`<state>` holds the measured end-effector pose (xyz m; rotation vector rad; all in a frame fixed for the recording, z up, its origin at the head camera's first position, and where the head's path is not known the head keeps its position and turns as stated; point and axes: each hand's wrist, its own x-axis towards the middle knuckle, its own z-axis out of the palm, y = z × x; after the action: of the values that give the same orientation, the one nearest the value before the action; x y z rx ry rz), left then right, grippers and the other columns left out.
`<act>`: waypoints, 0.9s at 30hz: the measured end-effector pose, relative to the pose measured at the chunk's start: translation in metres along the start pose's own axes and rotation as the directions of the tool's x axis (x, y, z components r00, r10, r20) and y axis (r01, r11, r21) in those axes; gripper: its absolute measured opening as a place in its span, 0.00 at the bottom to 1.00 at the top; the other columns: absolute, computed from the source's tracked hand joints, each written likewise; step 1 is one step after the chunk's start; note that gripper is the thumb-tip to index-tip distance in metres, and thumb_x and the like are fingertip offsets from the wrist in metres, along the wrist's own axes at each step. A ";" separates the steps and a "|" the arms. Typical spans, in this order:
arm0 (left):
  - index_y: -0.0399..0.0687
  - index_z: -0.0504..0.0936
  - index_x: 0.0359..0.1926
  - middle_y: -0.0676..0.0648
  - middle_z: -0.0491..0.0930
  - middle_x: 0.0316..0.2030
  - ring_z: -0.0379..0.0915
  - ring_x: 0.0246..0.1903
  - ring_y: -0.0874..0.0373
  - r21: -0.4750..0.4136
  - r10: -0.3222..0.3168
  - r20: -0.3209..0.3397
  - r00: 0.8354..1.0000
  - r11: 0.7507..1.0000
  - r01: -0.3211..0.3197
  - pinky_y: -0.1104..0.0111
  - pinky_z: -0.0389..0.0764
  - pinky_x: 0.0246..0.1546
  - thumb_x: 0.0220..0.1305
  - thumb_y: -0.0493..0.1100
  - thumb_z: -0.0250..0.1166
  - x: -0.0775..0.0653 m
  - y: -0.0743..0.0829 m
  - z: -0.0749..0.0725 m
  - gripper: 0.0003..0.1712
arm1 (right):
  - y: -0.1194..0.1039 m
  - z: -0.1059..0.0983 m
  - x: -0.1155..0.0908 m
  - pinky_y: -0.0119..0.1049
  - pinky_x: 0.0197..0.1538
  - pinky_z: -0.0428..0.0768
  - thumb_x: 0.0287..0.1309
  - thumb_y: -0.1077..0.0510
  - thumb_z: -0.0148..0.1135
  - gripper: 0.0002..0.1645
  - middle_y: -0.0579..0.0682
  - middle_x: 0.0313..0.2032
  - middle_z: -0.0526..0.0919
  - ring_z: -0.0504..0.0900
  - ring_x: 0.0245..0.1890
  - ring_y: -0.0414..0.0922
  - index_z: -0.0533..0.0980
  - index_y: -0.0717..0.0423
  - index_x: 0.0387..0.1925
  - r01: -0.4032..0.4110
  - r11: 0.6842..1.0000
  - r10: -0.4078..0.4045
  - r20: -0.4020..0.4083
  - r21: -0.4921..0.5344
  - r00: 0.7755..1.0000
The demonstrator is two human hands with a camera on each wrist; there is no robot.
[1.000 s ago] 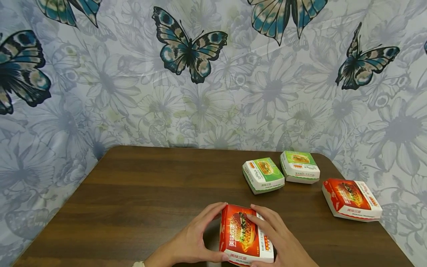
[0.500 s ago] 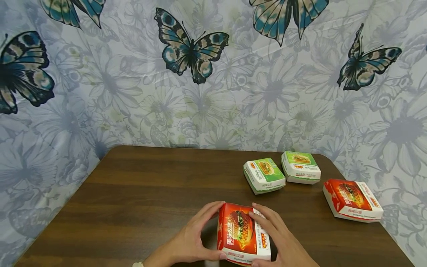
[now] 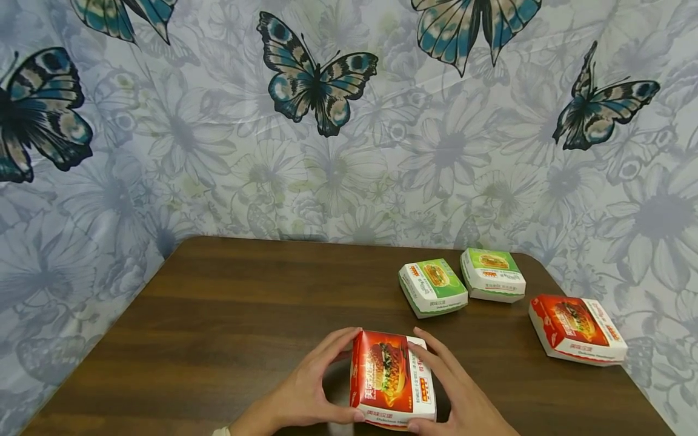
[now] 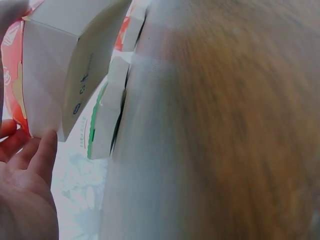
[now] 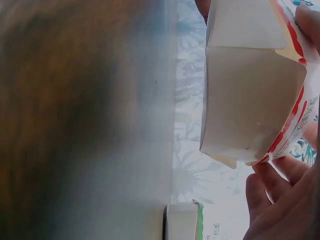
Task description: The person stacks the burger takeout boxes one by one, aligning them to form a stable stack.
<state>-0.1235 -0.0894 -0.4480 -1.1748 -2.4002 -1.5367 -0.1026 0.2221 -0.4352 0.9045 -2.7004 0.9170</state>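
A red and white burger box with a burger picture on its lid is held between both hands, near the front of the wooden table. My left hand grips its left side, fingers at the far corner and thumb at the near one. On the other side, my right hand grips the box with fingertips along the lid's right edge and thumb at the near right corner. Both wrist views show the box's plain underside and grey-white side, raised above the tabletop.
Two green and white burger boxes, one nearer and one farther, stand at the back right of the table. Another red burger box sits by the right edge. A butterfly-print cloth hangs behind.
Both hands have shifted the red burger box a little to the left, turning it slightly straighter. The other boxes keep their places on the table.
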 end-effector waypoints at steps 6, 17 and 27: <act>0.54 0.57 0.80 0.52 0.61 0.74 0.67 0.68 0.55 0.002 0.020 -0.018 1.000 1.000 -0.020 0.60 0.76 0.66 0.52 0.56 0.81 -0.003 -0.003 -0.002 0.60 | -0.004 0.003 0.001 0.42 0.56 0.81 0.49 0.35 0.79 0.60 0.38 0.79 0.54 0.63 0.69 0.36 0.56 0.30 0.79 -0.035 0.999 0.035 0.001 0.013 0.999; 0.48 0.58 0.79 0.47 0.63 0.73 0.69 0.66 0.54 0.054 0.085 -0.042 0.996 0.995 -0.083 0.58 0.78 0.64 0.52 0.56 0.81 -0.004 -0.004 -0.007 0.60 | -0.012 0.003 0.008 0.43 0.57 0.82 0.50 0.29 0.75 0.58 0.35 0.79 0.53 0.65 0.68 0.37 0.56 0.26 0.78 -0.074 0.997 0.073 0.032 0.024 0.997; 0.48 0.57 0.80 0.50 0.63 0.73 0.72 0.65 0.56 0.072 0.053 -0.069 0.996 0.996 -0.048 0.60 0.78 0.64 0.54 0.56 0.80 -0.009 -0.007 -0.010 0.59 | -0.012 0.008 0.016 0.45 0.60 0.81 0.53 0.32 0.75 0.59 0.39 0.80 0.53 0.64 0.71 0.40 0.56 0.33 0.80 0.027 0.999 -0.027 0.017 0.022 0.999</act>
<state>-0.1246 -0.1040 -0.4524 -1.1386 -2.3408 -1.4423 -0.1083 0.2016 -0.4308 0.9549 -2.6910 0.9387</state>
